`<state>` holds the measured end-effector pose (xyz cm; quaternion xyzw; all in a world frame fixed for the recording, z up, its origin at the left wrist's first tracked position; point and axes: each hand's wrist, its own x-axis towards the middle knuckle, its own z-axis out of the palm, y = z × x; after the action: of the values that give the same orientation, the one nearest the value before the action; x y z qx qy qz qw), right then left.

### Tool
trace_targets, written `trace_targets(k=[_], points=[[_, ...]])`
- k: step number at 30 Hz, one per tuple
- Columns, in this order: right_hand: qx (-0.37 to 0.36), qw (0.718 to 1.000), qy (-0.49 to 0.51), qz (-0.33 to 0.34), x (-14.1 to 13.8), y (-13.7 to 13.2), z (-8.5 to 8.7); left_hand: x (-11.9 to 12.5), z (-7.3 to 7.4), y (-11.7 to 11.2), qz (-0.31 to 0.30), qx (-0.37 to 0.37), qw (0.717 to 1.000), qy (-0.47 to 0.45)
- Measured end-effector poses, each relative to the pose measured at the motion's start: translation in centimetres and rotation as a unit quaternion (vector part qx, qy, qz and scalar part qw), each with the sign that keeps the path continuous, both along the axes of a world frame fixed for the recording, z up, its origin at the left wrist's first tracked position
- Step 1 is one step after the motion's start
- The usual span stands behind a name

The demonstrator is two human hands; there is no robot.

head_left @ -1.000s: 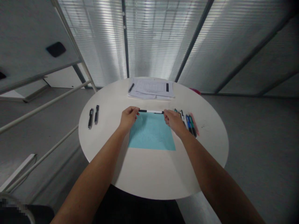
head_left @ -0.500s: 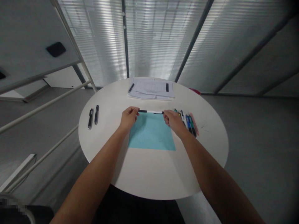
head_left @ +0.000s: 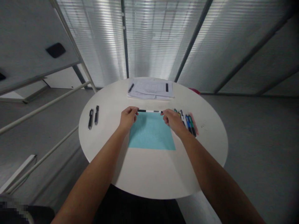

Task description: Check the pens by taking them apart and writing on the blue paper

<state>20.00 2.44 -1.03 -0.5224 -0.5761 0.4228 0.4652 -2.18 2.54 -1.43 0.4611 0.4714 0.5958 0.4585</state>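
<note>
Grips in view: two, both bare hands of one person.
Left grip: the left grip (head_left: 128, 119) pinches the dark left end of the pen between thumb and fingers.
Right grip: the right grip (head_left: 173, 119) pinches the opposite end of the same pen, fingers curled under.
Held pen: one black-and-white pen (head_left: 149, 111), lying crosswise between the two grips; left section black, middle white. Contact with the paper below cannot be told.
Blue sheet: one blue sheet (head_left: 151, 133), between the grips and reaching nearer the person than either, flat on the worktop (head_left: 154, 174).
Dark pens: two, well left of the left grip, side by side and apart; the outer dark pen (head_left: 90, 119) and the inner dark pen (head_left: 96, 115).
Paper stack: one paper stack (head_left: 149, 90), beyond both grips; number of sheets cannot be told. One small pen (head_left: 131, 88) and one black bar (head_left: 167, 87) show on it.
Pen row: just right of the right grip, partly hidden by it, so the full count cannot be told. Distinct are one blue pen (head_left: 188, 123), one green pen (head_left: 192, 123) and one pink strip (head_left: 194, 121), outermost.
Worktop: one, round and white, beneath both grips.
</note>
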Motion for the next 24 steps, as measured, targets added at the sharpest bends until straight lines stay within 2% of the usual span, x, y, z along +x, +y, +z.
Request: trace_targets(k=[14,24], points=[[-0.012,0.999,0.04,0.006,-0.3,-0.4,0.6,-0.2,0.1,-0.2,-0.022,0.0,0.999,-0.023],[-0.005,1.0,0.029,0.004,0.1,0.3,-0.7,-0.2,0.0,-0.2,-0.019,-0.016,1.0,-0.015]])
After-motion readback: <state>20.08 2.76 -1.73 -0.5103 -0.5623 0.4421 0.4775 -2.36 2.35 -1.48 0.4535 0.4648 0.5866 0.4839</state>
